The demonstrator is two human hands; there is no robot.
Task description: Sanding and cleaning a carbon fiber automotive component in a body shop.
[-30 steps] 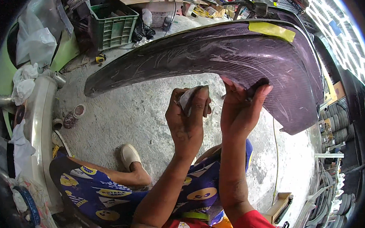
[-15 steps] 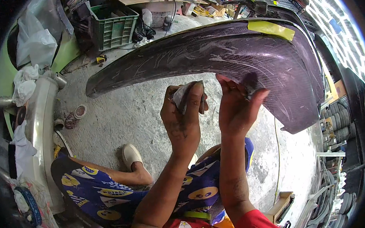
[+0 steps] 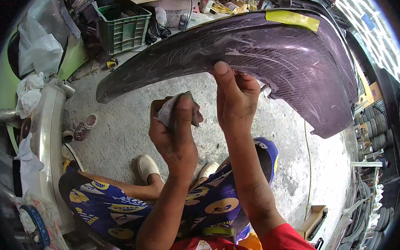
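Probably checking carbon-weave panel (image 3: 268, 53), upper centre, at lower edge with right hand (image 3: 237, 100); can't tell if pinching. Clamping folded grey sheet (image 3: 167, 111) in left hand (image 3: 175, 135), mid-frame. Next: needs light, steady contact.

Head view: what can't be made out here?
All in the head view:
Folded grey piece: partly covered by the left hand.
Dark panel: far side hidden by its near face.
Right hand: itself blocks sight of any grip on that panel.
Green crate: lower contents hidden by its sides.
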